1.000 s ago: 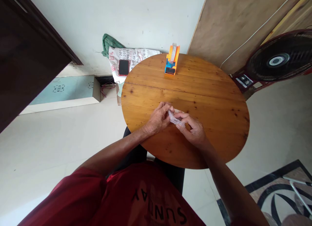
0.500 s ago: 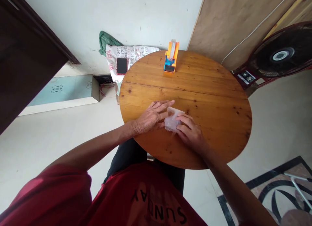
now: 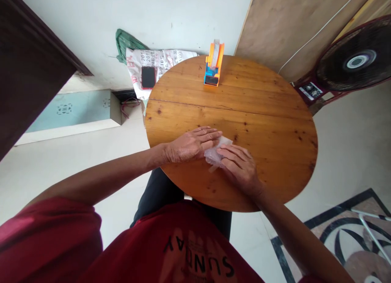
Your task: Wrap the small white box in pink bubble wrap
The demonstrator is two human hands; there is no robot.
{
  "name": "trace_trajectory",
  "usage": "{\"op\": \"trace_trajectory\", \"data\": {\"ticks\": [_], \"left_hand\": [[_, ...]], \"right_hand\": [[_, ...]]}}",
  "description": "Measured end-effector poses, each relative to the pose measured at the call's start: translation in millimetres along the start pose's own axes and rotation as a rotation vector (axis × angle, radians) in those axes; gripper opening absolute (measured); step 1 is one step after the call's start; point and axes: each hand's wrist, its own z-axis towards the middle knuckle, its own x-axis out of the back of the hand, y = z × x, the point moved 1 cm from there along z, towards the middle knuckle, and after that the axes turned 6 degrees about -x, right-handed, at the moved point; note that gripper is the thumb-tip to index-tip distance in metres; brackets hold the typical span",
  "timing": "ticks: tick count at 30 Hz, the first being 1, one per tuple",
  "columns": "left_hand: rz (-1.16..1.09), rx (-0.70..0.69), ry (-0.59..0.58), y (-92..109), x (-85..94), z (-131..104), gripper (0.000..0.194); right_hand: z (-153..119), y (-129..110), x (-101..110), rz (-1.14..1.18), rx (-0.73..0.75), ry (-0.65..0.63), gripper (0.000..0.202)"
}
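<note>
A small bundle in translucent, whitish plastic wrap lies near the middle of the round wooden table, between my two hands. My left hand is stretched out flat, its fingertips pressing on the bundle's left and upper edge. My right hand grips the bundle from the right, fingers curled over its top and the thumb hidden underneath. A short clear strip, like tape, sticks out below the bundle. What the wrap contains, if anything, cannot be made out.
An orange and blue tape dispenser stands near the far edge of the table. Left of the table, a phone lies on a printed white sack, beside a green bag. A dark red fan stands at the right.
My left hand has flattened, its fingers now closer together and laid over the bundle's edge. The right fingers have shifted left across the bundle. The strip below shows more.
</note>
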Motion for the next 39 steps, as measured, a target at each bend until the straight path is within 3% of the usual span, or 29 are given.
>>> {"op": "trace_trajectory", "data": {"ticks": [9,19,25,28,31,34,36,39], "left_hand": [[-0.016,0.044,-0.041,-1.9,0.5,1.5,0.037],[0.051,-0.092,-0.176,-17.9,1.8,1.0,0.058],[-0.016,-0.173,-0.132,-24.5,-7.1,1.2,0.066],[-0.075,-0.144,-0.022,-23.2,-12.7,4.7,0.06],[-0.218,-0.069,0.115,-17.9,-14.0,12.9,0.055],[-0.433,0.09,0.216,-10.8,-9.1,22.8,0.05],[-0.637,0.248,0.216,-7.4,-4.4,28.7,0.046],[-0.974,0.496,0.113,-6.9,0.9,36.2,0.038]], "right_hand": [[-2.5,-3.9,-4.1,-0.109,0.031,-0.007,0.018],[-12.9,-6.7,-8.3,-0.197,0.041,-0.05,0.02],[-12.4,0.0,-8.7,-0.077,0.033,-0.021,0.029],[-11.6,2.9,-10.8,0.009,-0.052,0.014,0.036],[-9.9,5.2,-9.8,0.047,-0.123,0.045,0.044],[-6.8,7.9,-4.3,0.081,-0.191,0.047,0.053],[-3.9,10.6,-0.9,0.115,-0.273,0.03,0.061],[2.4,17.2,-0.3,0.181,-0.407,0.024,0.069]]}}
